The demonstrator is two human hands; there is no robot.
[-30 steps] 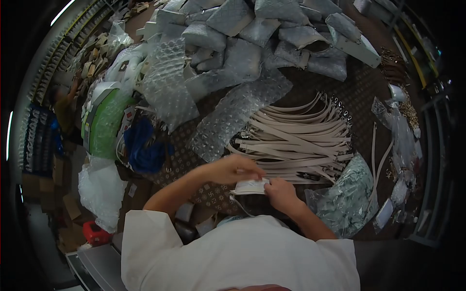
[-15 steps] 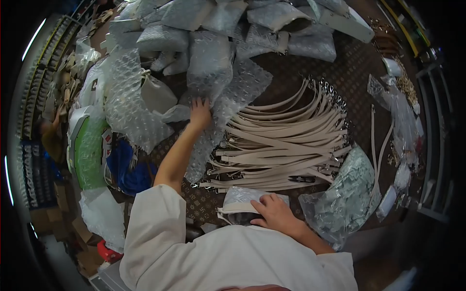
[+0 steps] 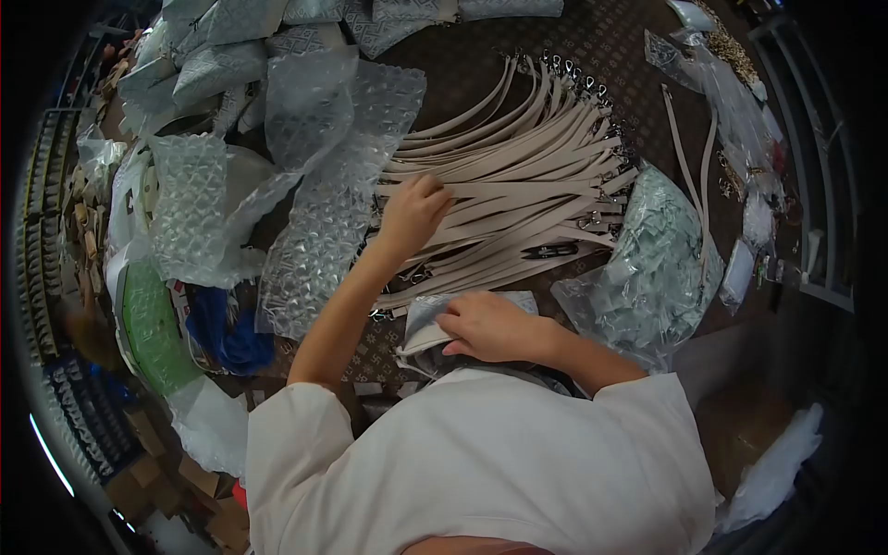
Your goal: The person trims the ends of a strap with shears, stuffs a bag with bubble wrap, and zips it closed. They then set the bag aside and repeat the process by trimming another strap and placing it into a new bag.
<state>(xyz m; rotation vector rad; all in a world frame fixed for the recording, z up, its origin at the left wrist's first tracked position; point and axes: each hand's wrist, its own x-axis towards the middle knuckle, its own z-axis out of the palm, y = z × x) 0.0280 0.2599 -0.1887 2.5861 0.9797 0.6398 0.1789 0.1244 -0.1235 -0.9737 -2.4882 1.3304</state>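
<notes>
A patterned silver-grey pouch with a pale rim [image 3: 428, 335] lies at the table's near edge, in front of the white shirt. My right hand [image 3: 490, 326] is closed over its upper edge, fingers curled round the rim. My left hand [image 3: 418, 215] rests at the left part of a pile of beige straps [image 3: 527, 194], its fingers bent together; what they hold, if anything, is hidden. Metal clips [image 3: 578, 76] line the far right ends of the straps. Bubble wrap [image 3: 319, 213] lies just left of my left hand.
Wrapped grey pouches [image 3: 222, 67] are heaped at the far left. A clear bag of pale green packets [image 3: 652, 268] lies on the right, beside a loose strap [image 3: 686, 171]. Blue cloth [image 3: 227, 333] and a green object [image 3: 153, 324] are at the left.
My left hand has left the bubble wrap and moved right onto the straps. My right hand stays on the pouch. The whole view has shifted.
</notes>
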